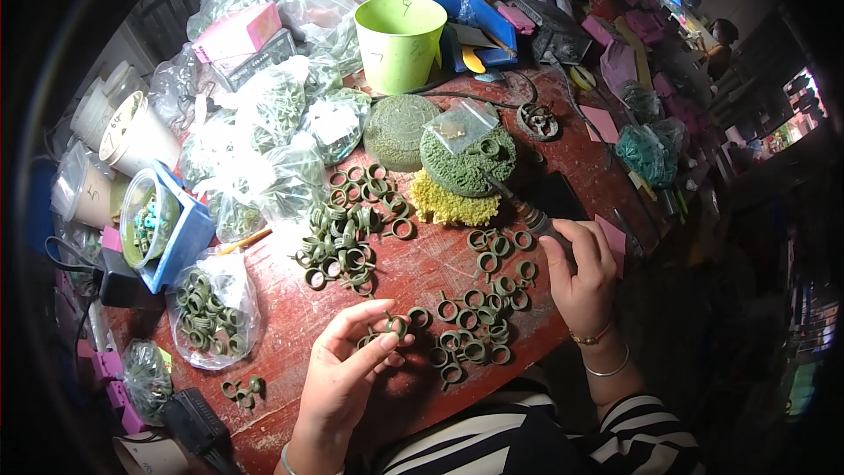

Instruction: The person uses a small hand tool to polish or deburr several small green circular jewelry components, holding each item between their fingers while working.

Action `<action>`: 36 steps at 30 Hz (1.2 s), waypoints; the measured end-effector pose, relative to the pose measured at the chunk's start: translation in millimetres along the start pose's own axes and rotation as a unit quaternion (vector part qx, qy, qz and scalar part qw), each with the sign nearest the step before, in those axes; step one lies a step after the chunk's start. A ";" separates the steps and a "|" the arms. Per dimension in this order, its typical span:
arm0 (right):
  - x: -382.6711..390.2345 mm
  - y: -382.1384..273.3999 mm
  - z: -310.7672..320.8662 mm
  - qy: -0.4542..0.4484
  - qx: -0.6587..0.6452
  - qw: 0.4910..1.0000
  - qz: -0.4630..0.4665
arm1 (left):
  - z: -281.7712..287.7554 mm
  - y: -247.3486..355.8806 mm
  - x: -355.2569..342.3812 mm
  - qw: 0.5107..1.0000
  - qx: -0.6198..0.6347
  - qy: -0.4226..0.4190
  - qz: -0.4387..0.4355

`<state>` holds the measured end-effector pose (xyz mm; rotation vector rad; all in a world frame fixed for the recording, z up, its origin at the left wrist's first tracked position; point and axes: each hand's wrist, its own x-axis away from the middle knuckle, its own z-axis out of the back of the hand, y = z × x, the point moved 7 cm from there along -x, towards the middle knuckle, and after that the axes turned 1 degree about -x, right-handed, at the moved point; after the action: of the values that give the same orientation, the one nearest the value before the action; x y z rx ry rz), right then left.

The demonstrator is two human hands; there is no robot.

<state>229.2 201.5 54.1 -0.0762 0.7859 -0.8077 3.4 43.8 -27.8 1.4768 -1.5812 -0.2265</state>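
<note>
Between the thumb and fingers of my left hand [345, 362] is a dark green ring [396, 326], with another ring partly hidden by the fingers. My right hand [584, 274] is closed around a wax pen [527, 212], shaped like a soldering iron. Its thin tip points up-left and meets the rim of a rough green disc [453, 165]. That disc lies over a yellow crumbly piece [440, 202] and bears a small clear bag [459, 127]. Loose green rings [475, 321] lie between my hands, and a heap of similar rings [347, 237] is farther left.
Clear bags of green pieces [272, 123] crowd the back left. A lime-green bucket [397, 44] stands behind a round green block [400, 132]. On the left are a bag of rings [211, 317] and a blue tray [189, 233]. A cable crosses the red table [325, 422].
</note>
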 end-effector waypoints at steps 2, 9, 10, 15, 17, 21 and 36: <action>-1.1 -1.2 -0.1 -0.004 -0.005 1.000 -0.003 | 0.5 0.0 0.1 1.000 0.001 0.001 0.001; -0.2 2.5 -2.7 -0.006 -0.004 1.000 0.003 | 0.5 -0.6 -0.7 1.000 0.005 0.000 0.002; -0.1 2.6 -2.9 -0.007 -0.007 1.000 -0.002 | 0.6 -0.6 -0.6 1.000 0.005 0.000 0.002; -0.5 3.0 -2.9 -0.007 -0.012 1.000 -0.003 | 0.0 0.4 0.0 1.000 0.001 0.004 0.003; -0.1 4.7 -3.4 -0.012 -0.004 1.000 -0.010 | -0.6 0.6 0.1 1.000 0.001 0.006 0.004; -0.6 3.7 -2.2 -0.012 -0.003 1.000 -0.010 | -0.8 0.6 0.5 1.000 -0.001 0.010 0.005; 28.9 -43.3 -8.3 -0.062 -0.168 0.980 0.092 | -2.9 0.3 -0.3 1.000 -0.004 -0.001 0.004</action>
<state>209.3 153.5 45.7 -0.3476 0.7913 -0.4849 5.2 45.4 -26.1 1.4646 -1.5860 -0.2282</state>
